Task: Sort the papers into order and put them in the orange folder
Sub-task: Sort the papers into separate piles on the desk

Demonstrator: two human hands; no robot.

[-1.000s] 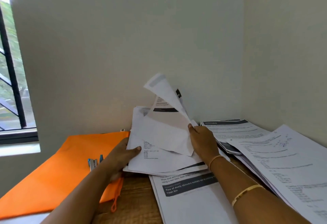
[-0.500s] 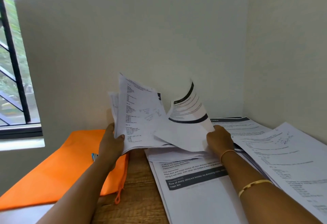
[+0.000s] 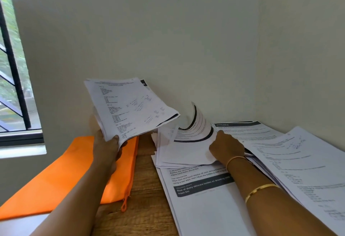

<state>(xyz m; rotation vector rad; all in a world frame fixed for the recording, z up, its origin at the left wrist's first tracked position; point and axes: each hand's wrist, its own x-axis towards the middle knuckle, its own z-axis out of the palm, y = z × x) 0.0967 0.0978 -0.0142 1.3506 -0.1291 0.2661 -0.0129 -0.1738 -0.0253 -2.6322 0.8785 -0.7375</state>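
The only view comes from a camera worn on the person's head. It looks forward and a little down over the desk [image 3: 145,189], toward its far right corner, where the two walls [image 3: 258,67] meet. The lens is wide, so a window [image 3: 15,86] shows at the left border. The camera is near: both forearms enter from the bottom border, and the left hand [image 3: 107,148] and right hand [image 3: 226,148] sit in the lower middle.
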